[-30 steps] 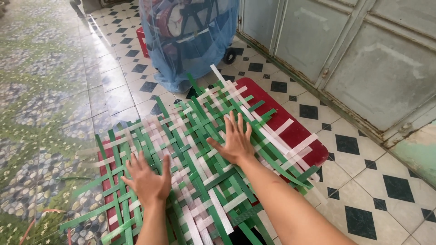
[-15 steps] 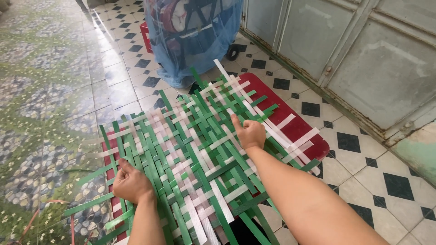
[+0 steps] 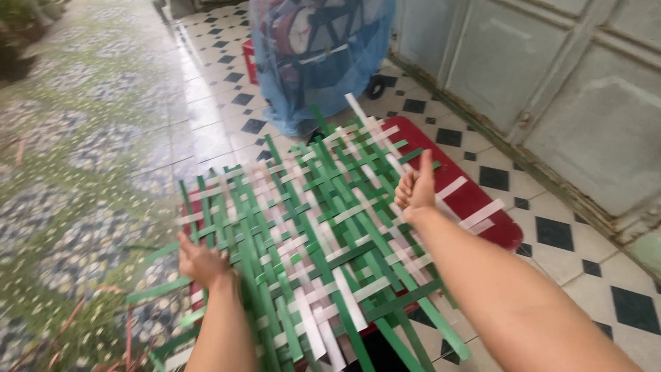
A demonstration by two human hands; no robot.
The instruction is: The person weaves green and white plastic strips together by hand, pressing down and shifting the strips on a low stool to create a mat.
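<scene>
A loose mat woven of green and white plastic strips lies across a red mat on the tiled floor. My left hand grips the woven mat's left edge, fingers curled around the strips. At the right edge, my right hand is closed on several strips, thumb pointing up. Loose strip ends stick out on all sides.
A wheeled object under a blue net cover stands just beyond the woven mat. Grey metal doors run along the right. A mossy patterned floor lies to the left, black-and-white tiles to the right.
Both hands lay flat and spread on the weave a second ago. They have slid outward to its left and right edges and closed on the strips; the weave now sits slightly raised.
</scene>
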